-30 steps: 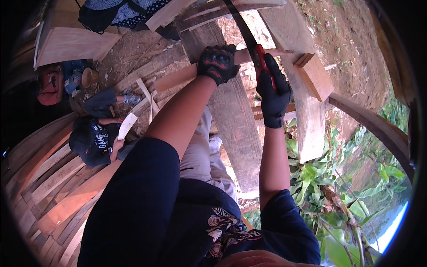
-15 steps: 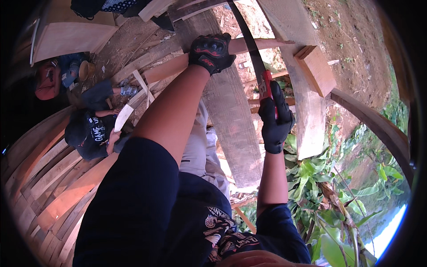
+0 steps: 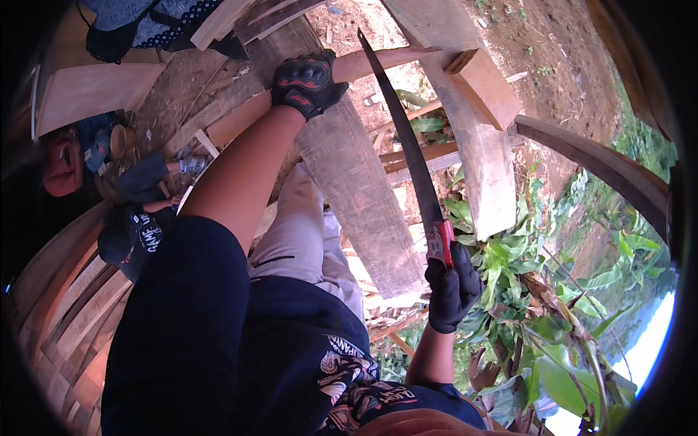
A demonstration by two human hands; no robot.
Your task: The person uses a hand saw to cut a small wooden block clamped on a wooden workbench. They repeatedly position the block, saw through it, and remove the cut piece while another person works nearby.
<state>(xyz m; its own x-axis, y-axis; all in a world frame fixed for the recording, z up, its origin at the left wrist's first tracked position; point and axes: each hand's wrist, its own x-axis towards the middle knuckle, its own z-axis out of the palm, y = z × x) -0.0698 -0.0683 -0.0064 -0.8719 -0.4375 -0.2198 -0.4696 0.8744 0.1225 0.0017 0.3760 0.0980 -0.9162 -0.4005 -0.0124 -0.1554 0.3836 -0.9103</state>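
My left hand (image 3: 305, 81), in a black glove with hard knuckle guards, is wrapped over a narrow reddish board (image 3: 382, 62). This board lies slanting across a wide weathered plank (image 3: 356, 182). In my right hand (image 3: 454, 287), also in a black glove, is the red handle of a handsaw (image 3: 411, 145). The saw's long dark blade points away from me, and its far end crosses the narrow board just right of my left hand. I cannot tell how deep the teeth sit in the wood. My right hand is low, close to my body.
Right of the saw, a wooden block (image 3: 486, 89) rests on another wide plank (image 3: 494, 182). Leafy plants (image 3: 502, 269) grow at the lower right. On the left are stacked boards (image 3: 87, 305) and a seated person in a dark shirt (image 3: 138, 232). Fabric (image 3: 145, 29) lies at the upper left.
My right hand has drawn the saw back toward my body, baring more of the blade's far end. The left hand keeps its hold on the board. The whole view has shifted slightly.
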